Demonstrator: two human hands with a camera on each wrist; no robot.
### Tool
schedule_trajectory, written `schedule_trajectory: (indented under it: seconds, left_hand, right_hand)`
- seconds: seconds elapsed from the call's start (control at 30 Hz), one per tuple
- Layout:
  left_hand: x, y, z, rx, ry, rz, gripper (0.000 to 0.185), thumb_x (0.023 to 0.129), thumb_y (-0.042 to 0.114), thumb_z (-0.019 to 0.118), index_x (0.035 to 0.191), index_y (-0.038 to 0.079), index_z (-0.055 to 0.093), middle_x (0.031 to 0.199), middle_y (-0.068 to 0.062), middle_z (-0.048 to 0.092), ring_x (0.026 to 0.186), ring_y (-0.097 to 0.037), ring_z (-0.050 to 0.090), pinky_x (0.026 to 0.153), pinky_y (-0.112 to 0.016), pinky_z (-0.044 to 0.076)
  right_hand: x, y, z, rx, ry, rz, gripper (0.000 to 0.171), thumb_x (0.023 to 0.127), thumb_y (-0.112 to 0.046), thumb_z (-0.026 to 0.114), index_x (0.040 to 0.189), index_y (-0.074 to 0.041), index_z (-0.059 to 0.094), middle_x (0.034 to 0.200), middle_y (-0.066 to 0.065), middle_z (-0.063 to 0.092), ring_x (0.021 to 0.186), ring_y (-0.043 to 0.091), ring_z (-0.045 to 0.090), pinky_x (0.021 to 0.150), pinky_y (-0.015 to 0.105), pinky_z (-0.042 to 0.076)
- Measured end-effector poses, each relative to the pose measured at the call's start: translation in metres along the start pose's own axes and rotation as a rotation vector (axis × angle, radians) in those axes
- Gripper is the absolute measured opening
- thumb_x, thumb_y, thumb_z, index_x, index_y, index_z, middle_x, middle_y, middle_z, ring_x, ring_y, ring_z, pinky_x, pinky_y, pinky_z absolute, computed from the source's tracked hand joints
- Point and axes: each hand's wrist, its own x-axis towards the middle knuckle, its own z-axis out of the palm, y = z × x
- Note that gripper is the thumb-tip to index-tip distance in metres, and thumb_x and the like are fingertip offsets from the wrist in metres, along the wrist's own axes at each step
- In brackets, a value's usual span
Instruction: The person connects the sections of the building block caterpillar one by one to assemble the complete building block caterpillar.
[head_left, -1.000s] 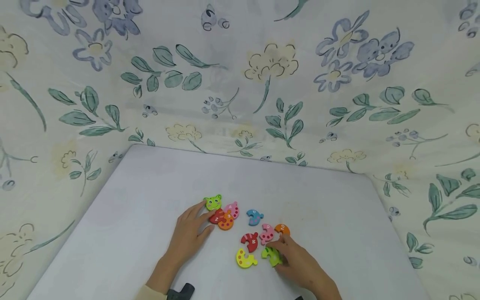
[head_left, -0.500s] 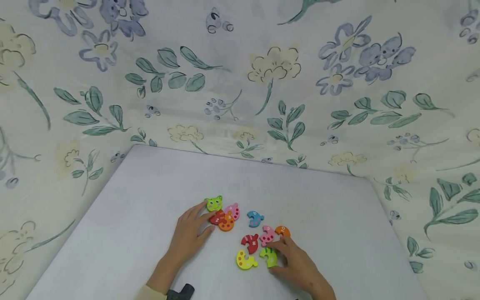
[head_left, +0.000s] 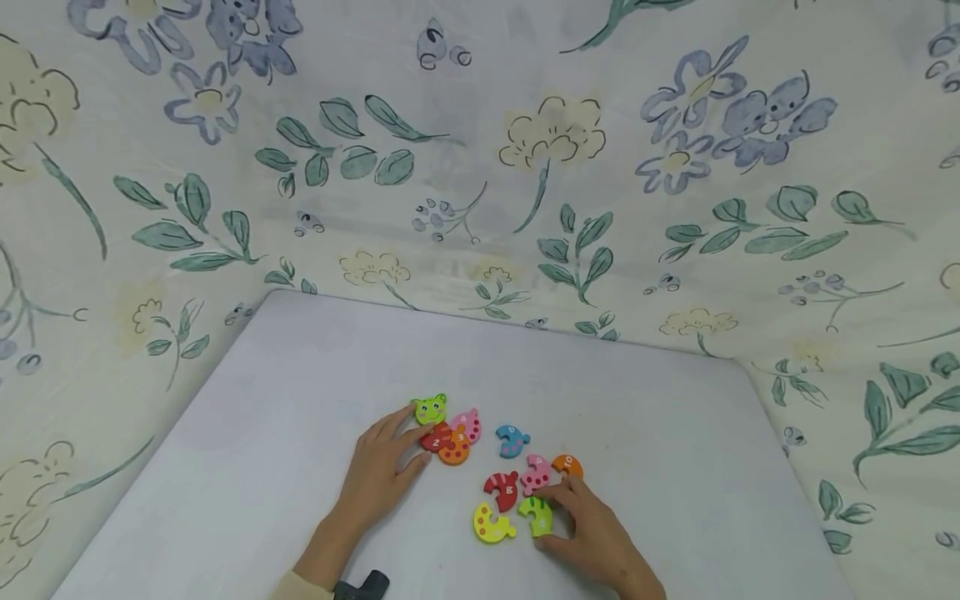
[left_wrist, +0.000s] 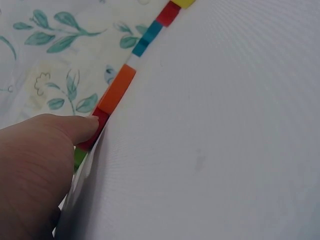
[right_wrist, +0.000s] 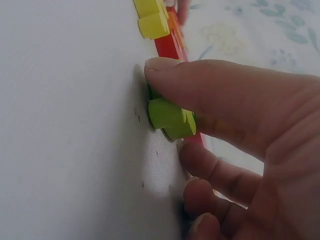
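Note:
Colourful numbered wooden puzzle pieces lie on a white table [head_left: 300, 392]. My left hand [head_left: 405, 437] rests flat with straight fingers touching a joined row: green frog head [head_left: 429, 408], red piece [head_left: 436, 437], orange piece [head_left: 454, 448], pink piece [head_left: 468, 425]. In the left wrist view a fingertip [left_wrist: 85, 127] presses the red piece [left_wrist: 97, 131] beside the orange one [left_wrist: 117, 90]. My right hand [head_left: 558, 517] pinches a lime green piece [head_left: 537, 516] [right_wrist: 170, 117] flat on the table, thumb [right_wrist: 200, 82] over it. Loose yellow [head_left: 491, 524], red [head_left: 502, 489], pink [head_left: 536, 472], orange [head_left: 567, 464] and blue [head_left: 512, 440] pieces lie around it.
Floral fabric [head_left: 525, 167] rises behind and beside the table on three sides. A dark object [head_left: 363, 585] shows at the lower edge by my left sleeve. Bare white surface stretches to the left and to the far back.
My right hand has slid the lime green piece slightly left, closer to the yellow and red pieces. The left hand has stayed on the joined row.

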Motion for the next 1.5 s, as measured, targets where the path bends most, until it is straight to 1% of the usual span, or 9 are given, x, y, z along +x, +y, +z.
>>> schedule_trajectory:
  seconds: [0.23, 0.47, 0.6, 0.8, 1.07, 1.17, 1.27, 1.4, 1.5]
  left_hand:
    - [0.000, 0.000, 0.000, 0.000, 0.004, -0.002, 0.048, 0.094, 0.032, 0.080, 0.139, 0.022, 0.069, 0.163, -0.007, 0.043, 0.147, -0.034, 0.039, 0.116, -0.064, 0.034]
    - [0.000, 0.000, 0.001, -0.002, 0.003, 0.000, 0.047, 0.094, 0.032, 0.080, 0.139, 0.023, 0.069, 0.163, -0.006, 0.043, 0.148, -0.033, 0.039, 0.116, -0.063, 0.034]
    - [0.000, -0.001, 0.000, -0.001, 0.006, -0.004, 0.048, 0.094, 0.033, 0.080, 0.140, 0.023, 0.069, 0.163, -0.005, 0.043, 0.148, -0.033, 0.038, 0.116, -0.063, 0.034]
    - [0.000, -0.001, 0.000, -0.017, 0.003, -0.006, 0.048, 0.095, 0.034, 0.079, 0.140, 0.024, 0.068, 0.163, -0.005, 0.043, 0.148, -0.032, 0.038, 0.117, -0.063, 0.034]
    - [-0.002, -0.002, 0.002, -0.011, 0.001, -0.015, 0.048, 0.094, 0.033, 0.080, 0.140, 0.024, 0.069, 0.162, -0.003, 0.044, 0.148, -0.030, 0.039, 0.117, -0.062, 0.034]
    - [-0.002, -0.002, 0.002, -0.009, -0.017, -0.020, 0.048, 0.094, 0.035, 0.079, 0.140, 0.025, 0.069, 0.163, -0.002, 0.043, 0.148, -0.029, 0.038, 0.118, -0.062, 0.033]
    - [-0.003, -0.001, 0.002, -0.013, -0.027, -0.027, 0.048, 0.094, 0.036, 0.079, 0.141, 0.027, 0.068, 0.163, -0.001, 0.043, 0.149, -0.029, 0.038, 0.119, -0.061, 0.033]
    - [-0.004, 0.000, 0.002, -0.017, -0.020, -0.035, 0.048, 0.094, 0.036, 0.080, 0.140, 0.028, 0.069, 0.163, -0.001, 0.043, 0.148, -0.029, 0.039, 0.118, -0.061, 0.033]
    - [-0.004, 0.000, 0.002, -0.012, -0.017, -0.041, 0.048, 0.093, 0.036, 0.080, 0.139, 0.029, 0.069, 0.163, -0.001, 0.043, 0.148, -0.029, 0.039, 0.118, -0.061, 0.033]
  right_hand:
    - [0.000, 0.001, 0.003, 0.037, 0.016, -0.002, 0.055, 0.079, -0.040, 0.092, 0.127, -0.023, 0.070, 0.106, -0.006, 0.050, 0.087, 0.013, 0.050, 0.063, 0.021, 0.046]
    - [0.001, 0.003, 0.003, 0.041, 0.026, -0.027, 0.055, 0.081, -0.039, 0.091, 0.128, -0.022, 0.069, 0.106, -0.007, 0.051, 0.084, 0.010, 0.049, 0.064, 0.022, 0.045]
    - [0.001, 0.002, 0.002, 0.052, 0.032, -0.032, 0.054, 0.081, -0.039, 0.090, 0.128, -0.022, 0.069, 0.103, -0.007, 0.052, 0.082, 0.010, 0.049, 0.064, 0.022, 0.045]
    - [0.000, -0.001, -0.003, 0.075, 0.003, -0.003, 0.055, 0.083, -0.039, 0.089, 0.130, -0.020, 0.068, 0.100, -0.005, 0.052, 0.084, 0.013, 0.050, 0.065, 0.022, 0.045]
    - [0.002, -0.005, -0.014, 0.126, -0.039, -0.003, 0.057, 0.086, -0.030, 0.087, 0.133, -0.009, 0.063, 0.097, -0.004, 0.058, 0.086, 0.016, 0.054, 0.068, 0.022, 0.051]
    - [0.005, -0.008, -0.018, 0.126, -0.035, -0.028, 0.056, 0.087, -0.027, 0.086, 0.135, -0.009, 0.063, 0.100, -0.005, 0.058, 0.087, 0.016, 0.056, 0.067, 0.022, 0.053]
    - [0.009, -0.012, -0.021, 0.106, -0.004, -0.073, 0.056, 0.088, -0.023, 0.084, 0.138, -0.010, 0.062, 0.106, -0.006, 0.059, 0.087, 0.014, 0.057, 0.068, 0.021, 0.054]
    - [0.016, -0.019, -0.027, 0.066, 0.047, -0.148, 0.058, 0.089, -0.020, 0.083, 0.142, -0.010, 0.060, 0.111, -0.007, 0.060, 0.088, 0.013, 0.058, 0.072, 0.021, 0.055]
    - [0.025, -0.023, -0.031, 0.051, 0.064, -0.196, 0.056, 0.090, -0.021, 0.084, 0.140, -0.010, 0.061, 0.111, -0.008, 0.061, 0.089, 0.014, 0.059, 0.074, 0.021, 0.056]
